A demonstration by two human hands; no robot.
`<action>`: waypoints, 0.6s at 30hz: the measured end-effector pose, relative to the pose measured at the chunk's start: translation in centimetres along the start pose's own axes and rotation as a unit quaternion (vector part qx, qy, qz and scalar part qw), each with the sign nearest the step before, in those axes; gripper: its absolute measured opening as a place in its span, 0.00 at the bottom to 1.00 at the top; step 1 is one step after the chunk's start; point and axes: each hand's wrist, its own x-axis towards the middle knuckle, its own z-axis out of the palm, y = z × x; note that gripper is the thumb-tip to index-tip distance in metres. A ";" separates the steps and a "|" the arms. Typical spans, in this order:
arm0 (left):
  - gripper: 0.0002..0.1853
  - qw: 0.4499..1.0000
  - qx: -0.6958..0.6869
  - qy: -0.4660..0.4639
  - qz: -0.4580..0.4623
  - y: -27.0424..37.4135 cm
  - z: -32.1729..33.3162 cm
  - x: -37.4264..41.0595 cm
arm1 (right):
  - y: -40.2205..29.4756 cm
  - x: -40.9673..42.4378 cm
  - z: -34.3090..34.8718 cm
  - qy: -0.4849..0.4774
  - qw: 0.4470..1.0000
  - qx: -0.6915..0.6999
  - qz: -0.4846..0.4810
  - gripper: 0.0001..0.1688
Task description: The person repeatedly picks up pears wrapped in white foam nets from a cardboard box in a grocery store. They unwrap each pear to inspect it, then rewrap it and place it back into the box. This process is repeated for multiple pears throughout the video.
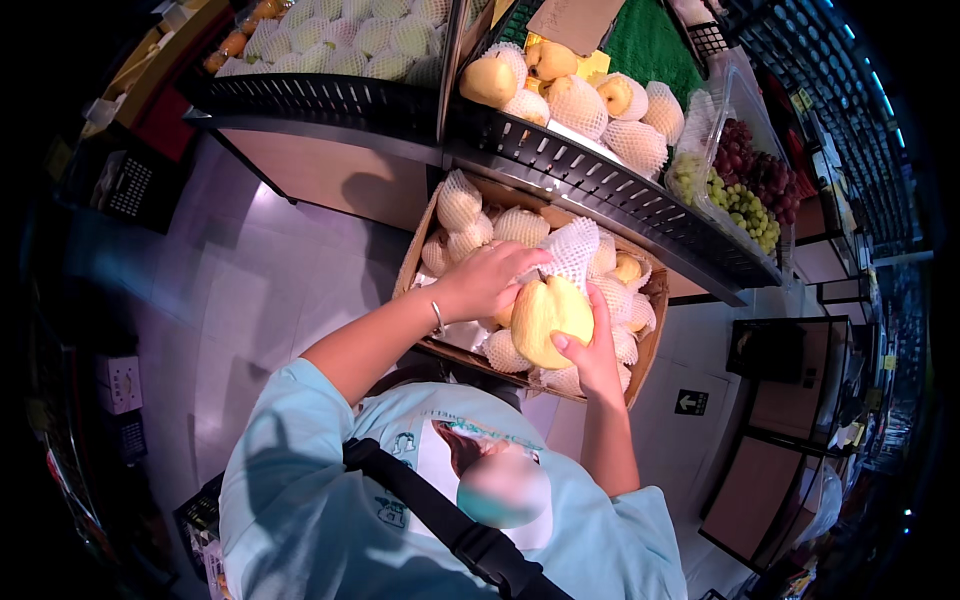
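My right hand (597, 345) grips a large yellow pear (551, 322), thumb across its front, above an open cardboard box (658, 330). A white foam net sleeve (574, 247) stands at the pear's top, off most of the fruit. At the sleeve and the pear's upper left is my left hand (491, 274), its fingers bent; whether they pinch the net cannot be made out. Around and beneath my hands, the box holds several foam-netted pears (521, 226), some with yellow skin showing.
Beyond the box runs a display shelf with a slotted black edge (570, 161). It bears netted pears (576, 105), pale netted fruit (337, 34) and a clear container of grapes (750, 202). A cardboard sign (574, 22) stands among the pears. Cabinets (787, 390) are at the right.
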 end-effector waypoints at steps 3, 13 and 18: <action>0.13 0.990 -0.094 0.082 -0.067 -1.3 0.3 0.5 | 0.2 -0.2 0.1 0.000 1.000 -0.027 0.003 0.47; 0.11 0.982 0.148 0.104 -0.052 1.8 -0.1 0.8 | 1.0 -0.2 0.0 0.039 0.993 -0.104 -0.041 0.44; 0.10 0.986 0.026 0.110 -0.121 0.5 0.7 0.0 | -0.3 -0.7 0.3 0.031 0.999 -0.007 -0.016 0.43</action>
